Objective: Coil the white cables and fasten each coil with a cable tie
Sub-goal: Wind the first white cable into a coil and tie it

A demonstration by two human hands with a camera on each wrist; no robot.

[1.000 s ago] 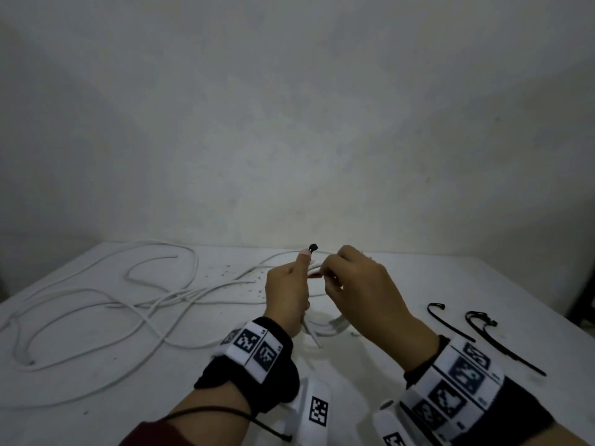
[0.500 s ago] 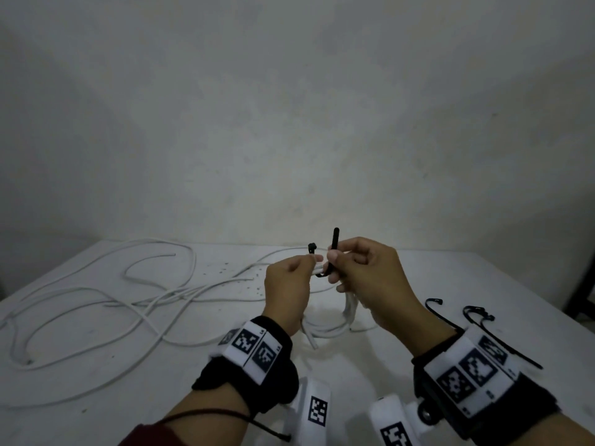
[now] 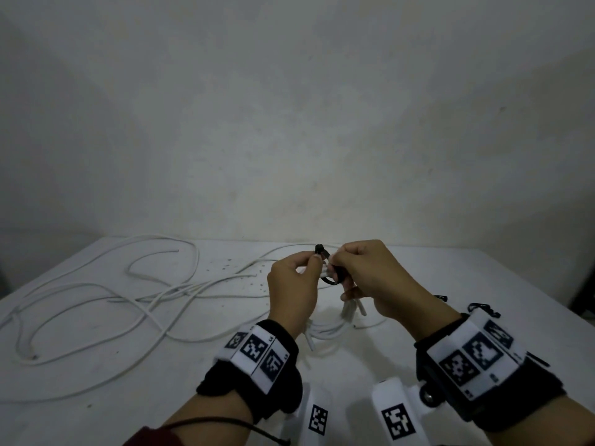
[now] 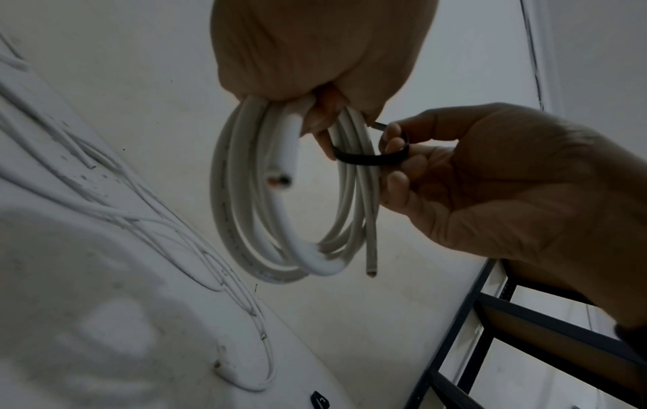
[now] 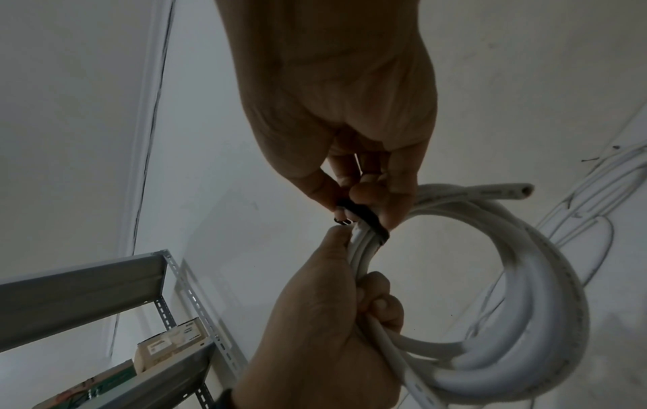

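My left hand [image 3: 309, 263] grips the top of a small coil of white cable [image 3: 326, 329], which hangs above the white table [image 3: 402, 278]. A black cable tie [image 3: 331, 280] loops around the coil's strands just beside that grip, and its head sticks up by my left thumb. My right hand [image 3: 341, 263] pinches the tie's strap. In the left wrist view the tie [image 4: 371, 159] crosses the coil [image 4: 245, 221] and curls into the right hand [image 4: 395, 155]. The right wrist view shows the tie [image 5: 364, 215] between the right hand [image 5: 350, 199] and the left hand [image 5: 336, 238], with the coil [image 5: 525, 290] hanging at the right.
Loose white cables [image 3: 96, 294] sprawl over the table's left half. Spare black cable ties [image 3: 483, 309] lie at the right, partly hidden by my right wrist. A metal shelf rack [image 5: 87, 282] stands beside the table.
The tie's tail stood upright in my right hand half a second ago. Now it is bent down into a loop around the coil. Both hands stay close together.
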